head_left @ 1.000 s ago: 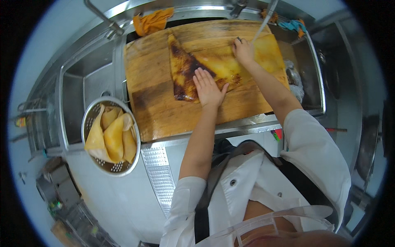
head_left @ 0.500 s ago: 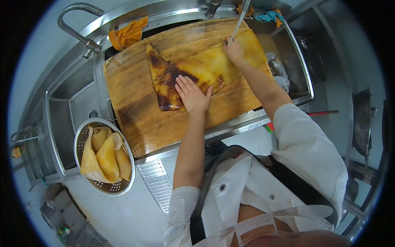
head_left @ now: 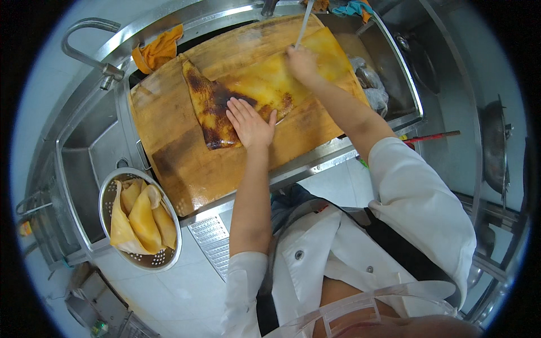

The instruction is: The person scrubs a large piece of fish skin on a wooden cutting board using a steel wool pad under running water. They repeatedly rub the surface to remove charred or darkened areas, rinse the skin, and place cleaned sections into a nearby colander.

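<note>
A large piece of yellow animal skin [head_left: 270, 73], scorched dark brown at its left part, lies spread on a thick wooden board [head_left: 174, 166]. My left hand [head_left: 251, 123] rests flat on the dark part, fingers stretched out and holding nothing. At the far right part of the skin is my right hand [head_left: 303, 63], its fingers curled and somewhat smeared by motion. Whatever it may grip is hidden. A thin stream of water [head_left: 305, 23] comes down from above, right by that hand.
An oval metal colander [head_left: 174, 248] with folded yellow skin pieces [head_left: 143, 219] stands left of the board, beside a steel sink [head_left: 90, 163]. A tap [head_left: 107, 73] and orange cloth [head_left: 159, 49] are at the far left. Plastic-wrapped stuff [head_left: 372, 93] sits in the right sink.
The view has shifted slightly, so everything sits a little further left and up. My right hand has moved a little over the skin; my left hand stays flat on it.
</note>
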The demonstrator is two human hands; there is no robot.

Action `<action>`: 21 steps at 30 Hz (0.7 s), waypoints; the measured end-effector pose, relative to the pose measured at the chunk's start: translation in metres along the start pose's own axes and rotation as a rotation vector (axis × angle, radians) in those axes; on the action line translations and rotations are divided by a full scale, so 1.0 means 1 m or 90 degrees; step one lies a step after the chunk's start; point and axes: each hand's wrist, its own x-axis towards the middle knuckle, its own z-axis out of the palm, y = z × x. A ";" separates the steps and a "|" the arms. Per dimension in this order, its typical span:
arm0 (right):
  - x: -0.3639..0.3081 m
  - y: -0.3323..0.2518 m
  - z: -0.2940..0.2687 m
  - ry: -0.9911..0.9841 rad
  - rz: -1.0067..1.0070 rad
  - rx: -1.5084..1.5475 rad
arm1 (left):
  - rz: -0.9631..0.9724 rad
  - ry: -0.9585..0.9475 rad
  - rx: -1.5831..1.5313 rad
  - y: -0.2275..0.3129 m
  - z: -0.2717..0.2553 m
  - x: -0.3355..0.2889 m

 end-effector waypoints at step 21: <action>-0.129 -0.091 -0.023 0.036 -0.234 0.167 | 0.043 -0.055 0.217 -0.041 -0.005 -0.007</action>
